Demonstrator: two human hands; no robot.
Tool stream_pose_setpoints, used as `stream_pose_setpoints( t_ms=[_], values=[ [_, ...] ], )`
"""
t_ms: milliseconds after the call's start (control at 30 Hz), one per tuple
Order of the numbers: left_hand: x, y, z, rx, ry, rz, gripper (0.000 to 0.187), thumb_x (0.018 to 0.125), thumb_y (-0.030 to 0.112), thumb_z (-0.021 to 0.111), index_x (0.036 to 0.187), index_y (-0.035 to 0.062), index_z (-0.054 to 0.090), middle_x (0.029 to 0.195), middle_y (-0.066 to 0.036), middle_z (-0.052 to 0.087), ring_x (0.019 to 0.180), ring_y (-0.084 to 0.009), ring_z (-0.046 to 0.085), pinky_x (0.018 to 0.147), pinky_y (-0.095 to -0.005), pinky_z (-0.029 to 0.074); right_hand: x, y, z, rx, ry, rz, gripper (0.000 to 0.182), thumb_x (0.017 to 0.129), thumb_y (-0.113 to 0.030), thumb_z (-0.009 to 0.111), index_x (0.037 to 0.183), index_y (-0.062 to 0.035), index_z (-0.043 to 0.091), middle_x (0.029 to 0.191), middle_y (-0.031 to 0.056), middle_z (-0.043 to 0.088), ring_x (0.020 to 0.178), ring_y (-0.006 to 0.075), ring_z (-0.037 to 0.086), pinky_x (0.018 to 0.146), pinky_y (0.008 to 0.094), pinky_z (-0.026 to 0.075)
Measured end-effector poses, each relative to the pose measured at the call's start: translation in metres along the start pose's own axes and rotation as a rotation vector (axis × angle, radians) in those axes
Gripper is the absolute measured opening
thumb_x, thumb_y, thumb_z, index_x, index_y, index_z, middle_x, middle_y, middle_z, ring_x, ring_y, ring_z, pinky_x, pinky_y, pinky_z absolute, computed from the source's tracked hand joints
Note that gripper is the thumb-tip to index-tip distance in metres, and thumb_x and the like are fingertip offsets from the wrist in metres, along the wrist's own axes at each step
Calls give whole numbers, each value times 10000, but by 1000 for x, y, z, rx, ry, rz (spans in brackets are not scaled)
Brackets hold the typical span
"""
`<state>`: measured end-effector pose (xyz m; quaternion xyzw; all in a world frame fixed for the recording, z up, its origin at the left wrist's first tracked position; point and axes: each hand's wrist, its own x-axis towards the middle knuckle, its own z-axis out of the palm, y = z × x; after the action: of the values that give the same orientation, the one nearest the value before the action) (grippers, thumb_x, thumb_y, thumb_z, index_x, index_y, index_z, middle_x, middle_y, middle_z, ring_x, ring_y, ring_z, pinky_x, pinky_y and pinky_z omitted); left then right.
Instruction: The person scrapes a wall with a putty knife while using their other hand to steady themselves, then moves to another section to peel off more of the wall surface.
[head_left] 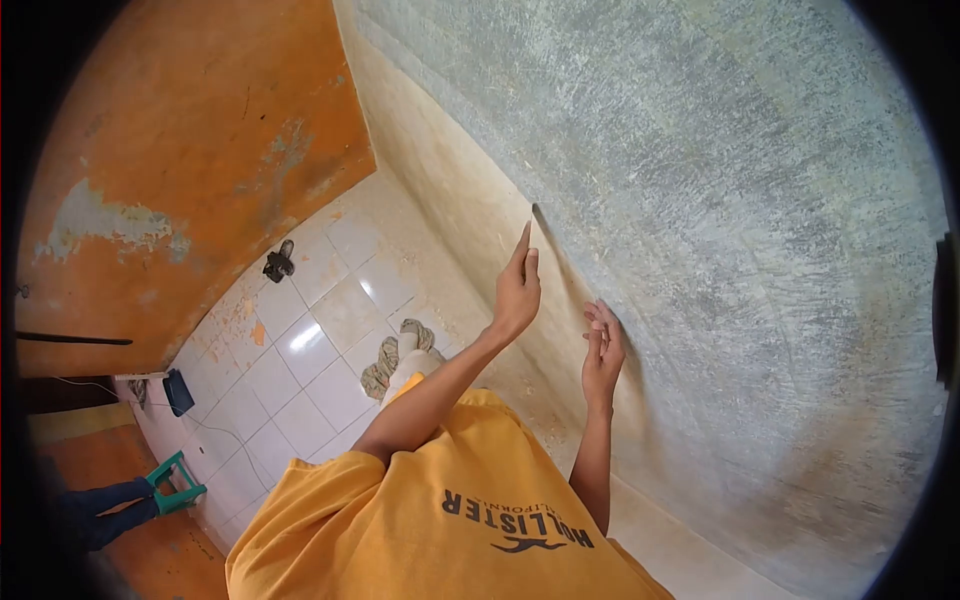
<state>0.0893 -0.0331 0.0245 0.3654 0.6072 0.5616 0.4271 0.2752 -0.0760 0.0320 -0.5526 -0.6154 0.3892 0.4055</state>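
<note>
My left hand (518,295) is raised close to the wall, index finger and thumb pointing up along it. At its fingertips a thin dark-edged tool (538,212) meets the wall where the cream band borders the grey; most of the tool is hidden, and I cannot make out its kind. Lower and to the right, my right hand (604,350) is beside the wall with its fingers apart and slightly bent. No object shows in it, and whether its fingertips touch the surface is hard to tell. The grey mottled wall (720,220) curves through the wide lens.
Orange wall (230,120) with peeled patches stands at left. Flakes lie on the white floor tiles (300,340), along with a dark object (279,262). A green stool (177,483) is beside a person's jeans-clad legs (115,505). A cable (235,435) crosses the tiles near a dark blue container (178,392).
</note>
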Motion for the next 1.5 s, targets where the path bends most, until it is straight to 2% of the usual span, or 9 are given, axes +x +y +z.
stream_pose_setpoints(
  t_ms=[100, 333, 533, 867, 1067, 1300, 1367, 1433, 1500],
  values=[
    [-10, -15, 9, 33, 59, 168, 503, 1125, 249, 409, 1606, 108, 374, 745, -144, 585, 601, -147, 447, 613, -332, 452, 0, 6, 2, 15, 21, -14, 395, 1107, -221, 482, 1446, -28, 545, 1325, 140, 672, 1214, 237, 650, 933, 367, 537],
    [1, -1, 3, 32, 23, 28, 507, 1125, 257, 404, 1599, 79, 378, 806, -176, 637, 605, -150, 495, 626, -335, 469, -4, 7, 2, -9, 9, -1, 401, 1115, -225, 471, 1464, -37, 529, 1337, 131, 666, 1216, 221, 638, 937, 332, 514],
    [-4, -9, 10, -14, 65, 125, 503, 1124, 256, 410, 1601, 96, 381, 756, -132, 549, 608, -145, 431, 618, -327, 446, 1, 11, 2, -53, 12, -18, 394, 1105, -213, 484, 1448, -28, 540, 1312, 146, 683, 1204, 234, 658, 948, 356, 522],
    [9, -5, 1, -104, 15, -61, 507, 1124, 246, 415, 1609, 109, 370, 741, -68, 486, 644, -133, 435, 634, -310, 446, 1, 15, 1, -65, -23, -20, 416, 1118, -231, 464, 1487, -44, 508, 1333, 139, 666, 1218, 223, 635, 957, 346, 512],
    [-14, -2, 4, -35, -56, -37, 501, 1124, 253, 408, 1603, 107, 387, 788, -86, 573, 664, -126, 466, 653, -317, 466, -1, 13, 2, -72, 7, -40, 372, 1097, -180, 488, 1434, -37, 552, 1305, 139, 687, 1189, 235, 665, 918, 350, 518],
    [-11, 0, 2, -13, -44, -61, 500, 1121, 256, 423, 1597, 104, 398, 1019, -172, 698, 683, -127, 492, 696, -299, 485, 0, 15, 2, -73, -6, -18, 409, 1114, -218, 475, 1480, -39, 514, 1307, 133, 670, 1200, 220, 641, 939, 348, 518],
    [21, -19, 2, -98, 51, 6, 527, 1126, 311, 422, 1604, 94, 378, 766, -15, 504, 581, -76, 432, 544, -258, 413, 2, 14, 4, -78, -5, -19, 408, 1114, -219, 477, 1479, -42, 515, 1309, 133, 669, 1197, 219, 642, 941, 347, 519],
    [24, -19, -1, -127, 84, 23, 524, 1127, 307, 420, 1602, 91, 381, 721, 8, 485, 582, -73, 437, 540, -258, 414, -3, 16, 2, -72, -1, -9, 408, 1114, -221, 477, 1479, -43, 515, 1313, 133, 666, 1197, 219, 642, 944, 347, 519],
    [18, -15, -2, -96, 50, 12, 497, 1125, 261, 417, 1594, 96, 403, 832, -68, 598, 657, -107, 489, 644, -291, 469, -2, 19, 2, -52, -2, -13, 407, 1115, -222, 475, 1478, -42, 516, 1319, 134, 662, 1202, 219, 641, 948, 349, 520]
  ],
)
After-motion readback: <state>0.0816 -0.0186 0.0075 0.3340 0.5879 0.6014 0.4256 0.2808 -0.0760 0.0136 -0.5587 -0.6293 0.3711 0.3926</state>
